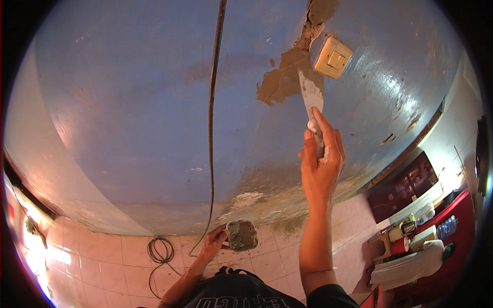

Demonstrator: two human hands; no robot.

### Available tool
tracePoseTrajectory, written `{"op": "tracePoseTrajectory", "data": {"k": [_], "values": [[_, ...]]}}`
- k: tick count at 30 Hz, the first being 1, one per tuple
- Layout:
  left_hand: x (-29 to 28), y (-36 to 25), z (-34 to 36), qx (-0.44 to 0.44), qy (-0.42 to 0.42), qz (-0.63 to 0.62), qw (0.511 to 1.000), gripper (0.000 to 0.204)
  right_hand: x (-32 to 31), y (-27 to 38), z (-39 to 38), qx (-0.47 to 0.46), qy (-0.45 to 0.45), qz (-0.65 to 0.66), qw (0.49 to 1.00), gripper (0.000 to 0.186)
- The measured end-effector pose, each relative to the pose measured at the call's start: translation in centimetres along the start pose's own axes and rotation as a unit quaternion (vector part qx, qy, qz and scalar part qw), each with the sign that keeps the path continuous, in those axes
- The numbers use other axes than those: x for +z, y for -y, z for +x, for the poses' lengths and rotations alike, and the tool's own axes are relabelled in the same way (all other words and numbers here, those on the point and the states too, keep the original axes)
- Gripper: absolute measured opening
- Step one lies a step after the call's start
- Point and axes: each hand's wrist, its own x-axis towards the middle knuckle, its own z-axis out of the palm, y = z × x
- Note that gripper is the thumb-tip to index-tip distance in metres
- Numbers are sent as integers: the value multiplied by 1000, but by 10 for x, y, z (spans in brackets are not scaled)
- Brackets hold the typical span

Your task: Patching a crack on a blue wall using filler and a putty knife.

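My right hand point(323, 159) is closed round the handle of a putty knife point(311, 97), with the index finger stretched along the blade. The blade's tip lies against a patch of wet brown filler point(282, 77) on the blue wall point(138, 102). Above the patch, a rough crack runs up the wall, partly covered with the same filler. Low down at the middle, my left hand point(214, 242) grips the side of a small square tub point(243, 235) holding grey-brown paste. Some of its fingers are hidden behind the tub.
A cream light switch point(334, 57) sits just right of the patch. A black cable point(212, 102) hangs down the wall, and a coil of cable point(160, 250) lies on the tiled floor point(102, 256). At right stands a red-covered table point(462, 226) with bottles and containers.
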Motion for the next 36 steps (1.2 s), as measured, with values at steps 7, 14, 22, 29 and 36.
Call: {"op": "tracePoseTrajectory", "data": {"k": [7,14,22,29,36], "values": [[-22,-8,-11,-18,22,37,999,53,35,36,-5,120,-33,38,991,45],[-49,-15,-18,-38,36,57,997,53,52,40,-61,110,35,-13,993,44],[-60,-17,-20,-38,70,62,995,52,50,69,1,148,-61,-7,987,42],[-69,-14,-21,-39,93,60,993,54,44,99,32,240,-59,-24,969,46],[-72,-14,-21,-64,83,86,991,57,51,115,45,231,-42,-50,971,49]]}}
